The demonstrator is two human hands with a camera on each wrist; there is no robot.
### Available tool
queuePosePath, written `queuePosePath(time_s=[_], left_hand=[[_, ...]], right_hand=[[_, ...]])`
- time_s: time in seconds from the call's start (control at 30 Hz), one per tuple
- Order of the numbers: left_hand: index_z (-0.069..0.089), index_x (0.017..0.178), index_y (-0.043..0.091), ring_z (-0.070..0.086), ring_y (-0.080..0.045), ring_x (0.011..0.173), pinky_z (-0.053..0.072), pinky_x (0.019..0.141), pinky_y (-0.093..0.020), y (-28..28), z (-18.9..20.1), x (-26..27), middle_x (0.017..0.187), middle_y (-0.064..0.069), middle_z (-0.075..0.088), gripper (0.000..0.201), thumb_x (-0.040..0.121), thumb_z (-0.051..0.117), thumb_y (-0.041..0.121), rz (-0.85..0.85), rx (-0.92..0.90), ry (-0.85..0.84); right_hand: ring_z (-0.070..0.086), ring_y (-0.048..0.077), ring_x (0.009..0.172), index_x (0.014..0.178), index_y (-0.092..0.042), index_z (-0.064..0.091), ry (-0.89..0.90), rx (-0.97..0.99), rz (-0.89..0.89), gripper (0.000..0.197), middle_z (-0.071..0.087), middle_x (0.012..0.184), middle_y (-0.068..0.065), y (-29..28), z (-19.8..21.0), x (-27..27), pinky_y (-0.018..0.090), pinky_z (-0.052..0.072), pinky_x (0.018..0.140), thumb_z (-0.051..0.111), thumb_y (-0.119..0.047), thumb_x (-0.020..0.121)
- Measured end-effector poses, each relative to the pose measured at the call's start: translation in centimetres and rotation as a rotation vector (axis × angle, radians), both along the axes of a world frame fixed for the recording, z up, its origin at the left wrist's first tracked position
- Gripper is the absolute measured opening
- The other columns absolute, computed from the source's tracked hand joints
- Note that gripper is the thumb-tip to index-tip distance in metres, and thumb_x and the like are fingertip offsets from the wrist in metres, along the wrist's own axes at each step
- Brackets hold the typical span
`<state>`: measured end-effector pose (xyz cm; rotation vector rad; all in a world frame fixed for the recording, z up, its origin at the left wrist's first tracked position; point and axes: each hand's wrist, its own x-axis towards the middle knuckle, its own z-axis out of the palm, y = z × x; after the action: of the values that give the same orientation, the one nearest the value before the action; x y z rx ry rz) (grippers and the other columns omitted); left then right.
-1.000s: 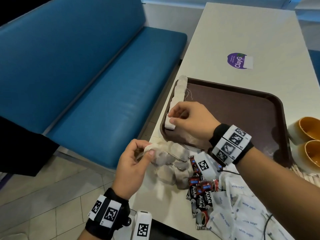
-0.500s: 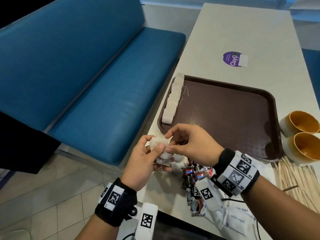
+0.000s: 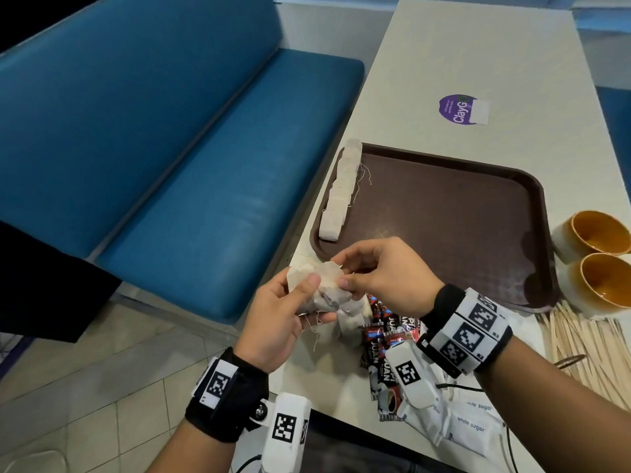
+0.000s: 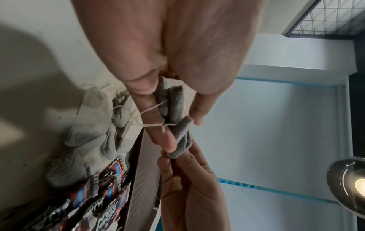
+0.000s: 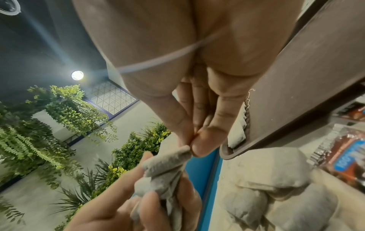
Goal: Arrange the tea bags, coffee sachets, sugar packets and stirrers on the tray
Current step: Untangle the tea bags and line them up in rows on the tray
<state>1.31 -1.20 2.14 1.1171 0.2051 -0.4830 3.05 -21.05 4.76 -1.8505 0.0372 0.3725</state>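
Bench (image 3: 153, 165) upholstery fills the left. Next, the left hand (image 3: 283, 315) clutches a bunch of tea bags (image 3: 324, 288) while the right hand (image 3: 386, 278) pinches one bag's corner above the table edge. Only a row of tea bags (image 3: 341, 189) lines the tray (image 3: 461, 216); coffee sachets (image 3: 386, 339), sugar packets (image 3: 471, 428) and stirrers (image 3: 587, 349) remain outside. Two cups (image 3: 597, 261) crowd the tray's right rim.

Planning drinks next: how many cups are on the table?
2, both orange-glazed inside, side by side at the table's right edge beside the tray: far cup, near cup. Both are cut by the frame; more could sit beyond it.
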Motion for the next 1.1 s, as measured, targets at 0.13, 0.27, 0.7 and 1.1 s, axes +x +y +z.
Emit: queuePosePath(time_s=[0.13, 0.27, 0.7, 1.1], left_hand=[[0.066, 0.117, -0.006, 0.074, -0.031, 0.093, 0.063, 0.073, -0.036, 0.2, -0.3, -0.1, 0.111, -0.023, 0.075, 0.035, 0.085, 0.066, 0.008, -0.007, -0.025, 0.002], [0.067, 0.114, -0.007, 0.075, -0.032, 0.093, 0.063, 0.074, -0.038, 0.2, -0.7, -0.1, 0.110, -0.022, 0.075, 0.025, 0.090, 0.063, -0.001, 0.022, 0.006, -0.012], [0.068, 0.110, -0.004, 0.074, -0.034, 0.100, 0.062, 0.078, -0.039, 1.7, -2.2, 0.8, 0.110, -0.022, 0.075, 0.016, 0.097, 0.058, -0.005, 0.094, 0.124, -0.019], [0.069, 0.110, 0.002, 0.074, -0.032, 0.100, 0.062, 0.078, -0.040, 2.9, -2.6, 1.6, 0.107, -0.012, 0.077, 0.016, 0.097, 0.059, -0.003, 0.122, 0.179, -0.035]], right_hand=[[0.071, 0.026, 0.069, 0.104, -0.009, 0.078, 0.012, -0.015, -0.039, 0.024, 0.077, 0.087, 0.015, -0.5, 0.0, 0.2, 0.040, 0.065, 0.073, 0.081, 0.003, 0.083], [0.071, 0.015, 0.070, 0.103, -0.012, 0.079, -0.020, -0.072, -0.046, 0.024, 0.077, 0.085, 0.011, -0.7, 0.3, 0.4, 0.034, 0.064, 0.074, 0.081, 0.001, 0.083], [0.067, -0.002, 0.069, 0.090, -0.025, 0.081, -0.126, -0.254, -0.218, 0.007, 0.077, 0.078, -0.009, -2.5, -0.1, 4.8, 0.019, 0.052, 0.066, 0.074, -0.026, 0.093], [0.074, 0.018, 0.082, 0.087, -0.026, 0.077, -0.034, -0.314, -0.092, 0.007, 0.077, 0.083, -0.003, -0.7, -2.7, 8.8, 0.046, 0.062, 0.086, 0.075, -0.032, 0.091]])
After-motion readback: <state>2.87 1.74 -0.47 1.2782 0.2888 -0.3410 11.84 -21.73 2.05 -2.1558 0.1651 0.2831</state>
